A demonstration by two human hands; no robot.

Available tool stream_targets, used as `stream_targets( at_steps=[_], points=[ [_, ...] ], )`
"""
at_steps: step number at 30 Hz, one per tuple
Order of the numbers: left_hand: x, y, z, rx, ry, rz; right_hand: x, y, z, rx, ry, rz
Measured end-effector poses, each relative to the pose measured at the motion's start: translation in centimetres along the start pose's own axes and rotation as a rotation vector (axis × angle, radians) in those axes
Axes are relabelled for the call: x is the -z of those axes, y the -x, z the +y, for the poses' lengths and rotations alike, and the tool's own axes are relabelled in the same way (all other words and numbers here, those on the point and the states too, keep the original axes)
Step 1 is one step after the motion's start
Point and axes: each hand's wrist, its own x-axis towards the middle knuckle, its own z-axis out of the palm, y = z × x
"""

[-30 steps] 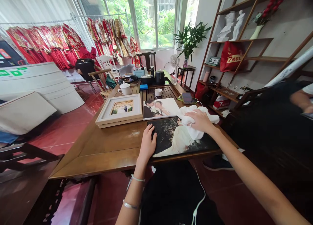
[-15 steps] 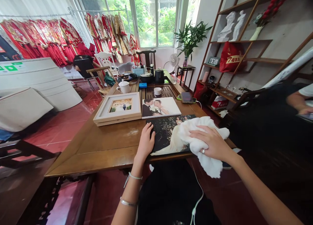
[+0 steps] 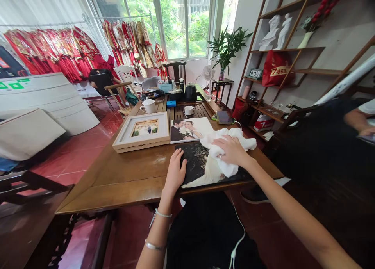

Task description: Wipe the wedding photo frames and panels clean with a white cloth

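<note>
A dark photo panel (image 3: pixel 195 165) showing a pale wedding dress lies flat at the near edge of the wooden table (image 3: pixel 140 163). Along its left edge rests my left hand (image 3: pixel 177 168), fingers stretched out and touching the panel's side. My right hand (image 3: pixel 231 148) presses a bunched white cloth (image 3: pixel 228 168) onto the panel's upper right part, fingers curled over it. The cloth covers much of the picture there and reaches the lower edge of a light photo panel (image 3: pixel 191 130) with a couple on it.
Left of that panel sit stacked wooden picture frames (image 3: pixel 143 132). Farther back are a lidded white mug (image 3: pixel 149 105), a small white cup (image 3: pixel 189 110) on the slatted tea tray (image 3: pixel 200 109), and a phone (image 3: pixel 225 117) on a cable. Another person's hand (image 3: pixel 365 130) shows at far right.
My right hand and the cloth have moved up and left across the dark panel, away from its near right corner. My left hand has stayed at the left edge.
</note>
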Motion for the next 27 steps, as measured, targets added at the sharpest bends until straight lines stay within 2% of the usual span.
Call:
stream_targets(
  at_steps=[6, 9, 11, 15, 20, 24, 27],
  points=[
    [0.1, 0.0, 0.1, -0.001, 0.001, -0.012, 0.4, 5.5, -3.1, 0.187, -0.098, 0.039],
    [0.1, 0.0, 0.0, -0.004, 0.010, -0.008, 0.9, 7.9, -3.5, 0.236, -0.134, 0.034],
    [0.0, 0.0, -0.1, -0.008, 0.007, -0.005, 1.0, 8.4, -3.2, 0.239, -0.151, 0.032],
    [0.0, 0.0, -0.1, -0.010, 0.007, -0.012, 0.8, 6.8, -1.8, 0.180, -0.128, 0.026],
    [0.0, -0.1, -0.2, -0.009, 0.021, -0.022, 0.3, 1.7, -0.2, 0.066, -0.072, -0.012],
    [-0.2, 0.0, -0.4, -0.014, 0.023, -0.008, 0.4, -1.3, -0.2, -0.006, -0.055, -0.036],
    [-0.3, 0.0, -0.5, -0.013, 0.015, -0.001, 0.5, -1.5, -1.0, 0.018, -0.049, -0.036]
  ],
)
